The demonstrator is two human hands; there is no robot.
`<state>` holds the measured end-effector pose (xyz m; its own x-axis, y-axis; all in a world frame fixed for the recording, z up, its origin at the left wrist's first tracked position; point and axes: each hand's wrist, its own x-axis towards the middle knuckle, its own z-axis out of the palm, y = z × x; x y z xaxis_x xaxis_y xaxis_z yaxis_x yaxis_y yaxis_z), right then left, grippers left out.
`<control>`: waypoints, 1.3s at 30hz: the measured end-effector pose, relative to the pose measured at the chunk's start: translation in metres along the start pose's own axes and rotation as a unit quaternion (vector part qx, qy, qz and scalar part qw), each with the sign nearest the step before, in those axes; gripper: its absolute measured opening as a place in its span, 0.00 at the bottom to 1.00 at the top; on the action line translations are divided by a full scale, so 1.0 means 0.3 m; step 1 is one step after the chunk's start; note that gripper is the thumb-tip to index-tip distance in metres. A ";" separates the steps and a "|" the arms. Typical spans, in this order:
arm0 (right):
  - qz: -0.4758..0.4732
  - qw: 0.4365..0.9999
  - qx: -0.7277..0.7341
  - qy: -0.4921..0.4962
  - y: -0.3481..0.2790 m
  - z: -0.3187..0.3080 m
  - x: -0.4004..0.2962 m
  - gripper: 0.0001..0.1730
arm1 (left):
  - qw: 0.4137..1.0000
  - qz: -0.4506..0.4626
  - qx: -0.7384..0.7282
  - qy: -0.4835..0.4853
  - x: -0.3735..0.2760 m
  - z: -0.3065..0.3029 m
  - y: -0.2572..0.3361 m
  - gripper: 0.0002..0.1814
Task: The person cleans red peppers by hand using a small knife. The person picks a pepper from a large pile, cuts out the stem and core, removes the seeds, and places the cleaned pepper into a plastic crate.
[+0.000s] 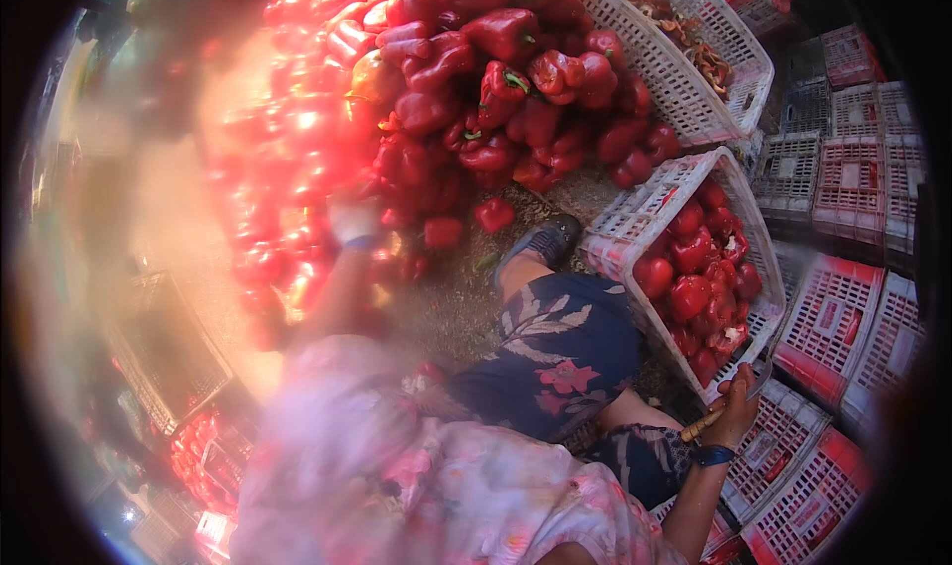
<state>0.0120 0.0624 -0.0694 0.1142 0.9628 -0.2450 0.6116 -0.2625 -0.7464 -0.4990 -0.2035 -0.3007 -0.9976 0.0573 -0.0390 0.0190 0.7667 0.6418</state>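
Observation:
My left hand (354, 220), in what looks like a white glove, reaches into the large heap of red bell peppers (476, 111). Glare and blur hide its fingers, so whether it grips a pepper is unclear. In my right hand (736, 410) is a knife (703, 424) with a light wooden handle; its blade points up and away near the crate's lower rim. Just beyond that hand stands a tilted white plastic crate (625, 223). Inside it lie red peppers (692, 294), some showing pale cut spots.
A second white crate (669, 82) at the upper right holds dried-looking plant scraps (706, 56). Stacked plastic crates (829, 327) line the right side. Two loose peppers (494, 214) lie near my shoe (547, 239). At the left is another crate (175, 349), blurred by glare.

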 end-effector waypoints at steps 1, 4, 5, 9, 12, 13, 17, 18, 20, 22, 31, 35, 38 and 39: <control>-0.028 1.000 0.005 -0.009 -0.008 0.005 -0.008 0.26 | 0.998 0.010 -0.056 0.008 -0.011 0.012 0.024 0.21; -0.046 0.996 0.005 -0.078 -0.079 0.093 -0.035 0.27 | 0.976 0.176 -0.118 -0.040 -0.036 -0.005 0.144 0.18; -0.072 0.993 -0.002 -0.098 -0.114 0.130 -0.052 0.27 | 0.956 0.229 -0.174 -0.057 -0.067 -0.021 0.223 0.21; -0.156 0.978 -0.009 -0.141 -0.242 0.231 -0.114 0.29 | 0.901 0.324 -0.230 -0.177 -0.310 -0.169 0.747 0.22; -0.542 0.819 -0.187 -0.030 -0.346 0.241 -0.111 0.31 | 0.818 0.449 -0.289 -0.215 -0.465 -0.217 0.999 0.20; -0.571 0.797 -0.196 -0.008 -0.369 0.240 -0.101 0.32 | 0.791 0.478 -0.307 -0.227 -0.510 -0.213 1.054 0.20; -0.495 0.854 -0.151 -0.051 -0.414 0.148 -0.067 0.32 | 0.711 0.582 -0.327 -0.223 -0.679 -0.237 1.244 0.19; -0.514 0.849 -0.115 -0.030 -0.412 0.132 -0.054 0.31 | 0.701 0.587 -0.336 -0.227 -0.708 -0.228 1.269 0.19; -0.587 0.805 -0.081 0.037 -0.407 0.092 -0.020 0.29 | 0.687 0.600 -0.341 -0.227 -0.772 -0.202 1.311 0.19; -0.539 0.842 -0.005 0.009 -0.379 0.086 0.006 0.25 | 0.684 0.613 -0.327 -0.222 -0.832 -0.174 1.323 0.19; -0.568 0.823 -0.023 -0.002 -0.206 0.000 0.089 0.18 | 0.650 0.647 -0.275 -0.289 -0.966 -0.043 1.362 0.21; -0.284 0.949 0.035 -0.131 0.010 0.103 0.123 0.17 | 0.665 0.599 -0.322 -0.310 -1.054 -0.080 1.428 0.24; 0.035 0.921 0.314 -0.227 0.058 0.008 0.160 0.24 | 0.649 0.595 -0.323 -0.347 -1.047 -0.089 1.472 0.24; 0.028 0.892 0.388 -0.229 0.034 -0.037 0.159 0.25 | 0.641 0.581 -0.315 -0.389 -1.046 -0.080 1.479 0.23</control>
<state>0.0324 0.1063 -0.0820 -0.3134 0.8660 -0.3897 -0.1318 -0.4460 -0.8853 -0.1793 0.1033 0.0148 0.0064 0.8457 0.5337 0.4443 -0.4805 0.7561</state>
